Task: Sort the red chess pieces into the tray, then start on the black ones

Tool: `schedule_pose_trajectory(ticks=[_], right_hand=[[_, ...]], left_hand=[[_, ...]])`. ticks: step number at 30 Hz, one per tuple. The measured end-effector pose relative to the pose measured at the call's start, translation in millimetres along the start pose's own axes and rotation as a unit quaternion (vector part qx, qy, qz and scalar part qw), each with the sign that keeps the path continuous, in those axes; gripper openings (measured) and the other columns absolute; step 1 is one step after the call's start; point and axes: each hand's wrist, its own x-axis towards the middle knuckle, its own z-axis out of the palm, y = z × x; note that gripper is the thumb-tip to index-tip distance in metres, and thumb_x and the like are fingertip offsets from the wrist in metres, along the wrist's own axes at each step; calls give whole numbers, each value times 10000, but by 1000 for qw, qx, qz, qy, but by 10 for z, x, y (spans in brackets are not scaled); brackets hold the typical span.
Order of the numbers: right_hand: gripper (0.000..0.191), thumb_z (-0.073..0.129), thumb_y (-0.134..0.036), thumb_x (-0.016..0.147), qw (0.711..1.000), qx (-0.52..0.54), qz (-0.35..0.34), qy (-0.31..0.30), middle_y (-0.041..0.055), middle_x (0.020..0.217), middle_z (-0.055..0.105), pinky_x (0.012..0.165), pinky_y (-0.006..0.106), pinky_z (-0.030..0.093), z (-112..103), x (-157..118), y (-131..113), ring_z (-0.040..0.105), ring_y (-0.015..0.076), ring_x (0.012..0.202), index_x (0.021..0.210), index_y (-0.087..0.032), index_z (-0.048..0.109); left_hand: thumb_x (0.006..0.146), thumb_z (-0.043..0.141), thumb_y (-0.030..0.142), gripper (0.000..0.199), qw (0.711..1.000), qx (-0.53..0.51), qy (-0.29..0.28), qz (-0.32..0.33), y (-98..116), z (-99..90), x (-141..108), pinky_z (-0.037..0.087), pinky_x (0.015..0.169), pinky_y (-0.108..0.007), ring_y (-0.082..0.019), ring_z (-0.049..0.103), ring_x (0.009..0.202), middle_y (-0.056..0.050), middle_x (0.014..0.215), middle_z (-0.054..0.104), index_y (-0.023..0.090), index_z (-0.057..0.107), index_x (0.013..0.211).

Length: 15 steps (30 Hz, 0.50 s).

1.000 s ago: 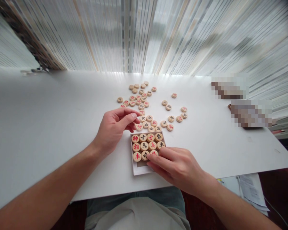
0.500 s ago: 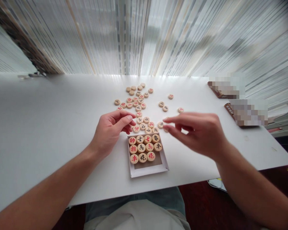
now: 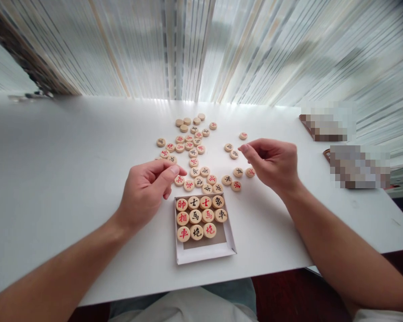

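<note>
The right hand [image 3: 272, 163] has thumb and fingertips drawn narrow; whether they grip anything cannot be told. A black-marked game piece [image 3: 234, 154] lies just left of them. The left hand [image 3: 147, 190] is loosely curled, its palm hidden, its contents unclear. Between the hands, nearer, a shallow box [image 3: 206, 257] holds eleven pieces. Far right on the table [image 3: 70, 179], two brown objects [image 3: 357, 167] are pixelated beyond recognition.

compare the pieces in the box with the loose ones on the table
The boxed pieces sit in rows, while the loose pieces lie scattered. The boxed pieces are all marked red or black on top; a few loose pieces show plain tops. Both are round and pale.
</note>
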Motion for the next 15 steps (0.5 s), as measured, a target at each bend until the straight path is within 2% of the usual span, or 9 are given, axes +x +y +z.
schedule_pose_trajectory(ticks=[6, 15], right_hand=[[323, 713, -372, 962, 997, -36, -52, -48, -4, 537, 606, 483, 274, 364, 69, -2, 50, 433, 114, 473, 697, -189, 744], [291, 711, -322, 957, 997, -31, -60, -39, -15, 542, 619, 494, 262, 374, 58, 34, 55, 443, 108, 474, 706, -183, 756]], left_hand=[[956, 707, 305, 207, 999, 29, 13, 4, -2, -24, 5, 392, 521, -286, -134, 472, 512, 33, 532, 534, 226, 819, 801], [952, 722, 328, 198, 1000, 29, 10, -7, -25, -58, 18, 405, 524, -282, -140, 476, 527, 26, 546, 541, 234, 809, 801]])
